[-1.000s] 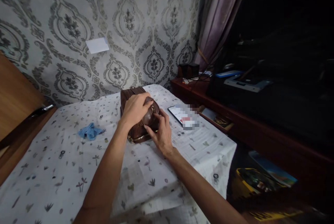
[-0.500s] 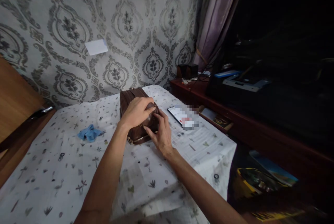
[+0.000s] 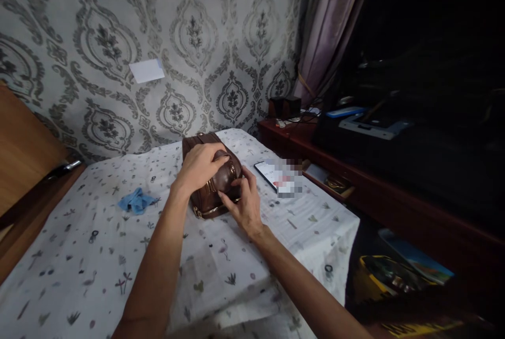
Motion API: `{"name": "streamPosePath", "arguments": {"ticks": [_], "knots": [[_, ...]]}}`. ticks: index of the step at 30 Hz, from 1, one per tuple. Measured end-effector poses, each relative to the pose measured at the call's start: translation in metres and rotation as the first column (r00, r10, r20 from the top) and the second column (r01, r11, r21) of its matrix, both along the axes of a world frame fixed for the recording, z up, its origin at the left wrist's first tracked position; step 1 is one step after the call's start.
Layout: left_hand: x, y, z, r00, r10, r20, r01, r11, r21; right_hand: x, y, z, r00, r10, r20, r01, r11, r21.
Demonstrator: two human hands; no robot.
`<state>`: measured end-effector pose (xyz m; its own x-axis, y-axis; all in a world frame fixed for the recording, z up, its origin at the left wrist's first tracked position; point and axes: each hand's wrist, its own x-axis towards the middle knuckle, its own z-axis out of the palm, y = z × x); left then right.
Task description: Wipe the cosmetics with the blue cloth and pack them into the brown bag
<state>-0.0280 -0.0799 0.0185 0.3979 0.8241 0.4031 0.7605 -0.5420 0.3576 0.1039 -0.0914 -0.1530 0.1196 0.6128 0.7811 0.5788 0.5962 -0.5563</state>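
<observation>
A brown leather bag [image 3: 224,180] with gold zippers lies on the patterned cloth. My left hand [image 3: 200,167] is on the bag's upper left part, fingers curled over the raised pocket, its thumb pointing right. At the near right side my right hand [image 3: 247,201] grips the pocket, thumb on the lower edge and fingers bent against its right edge. A gold zipper shows on the pocket between my hands. Some fingertips are hidden behind the bag.
The white printed cloth [image 3: 130,255] covers the table. A blue crumpled cloth [image 3: 137,201] lies left of the bag, and a phone [image 3: 268,175], partly blurred, to its right. Beyond stands a dark red desk [image 3: 286,133] with an open drawer [image 3: 335,183]. A wooden board [image 3: 27,155] is at left.
My left hand has shifted slightly left and back off the pocket, uncovering its zipper. My right hand's fingers have bent in more; the bag stays in place.
</observation>
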Motion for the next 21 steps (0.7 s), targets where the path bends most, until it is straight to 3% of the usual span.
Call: {"name": "streamPosePath", "arguments": {"ticks": [8, 21], "knots": [[-0.025, -0.017, 0.018, 0.965, 0.201, -0.167, -0.198, 0.980, 0.036, -0.002, -0.001, 0.002, 1.000, 0.001, -0.005, -0.001, 0.999, -0.048], [-0.021, -0.025, 0.023, 0.978, 0.048, -0.201, -0.066, 0.994, -0.083, -0.004, 0.000, 0.000, 1.000, -0.013, -0.002, 0.013, 0.999, -0.033]]}}
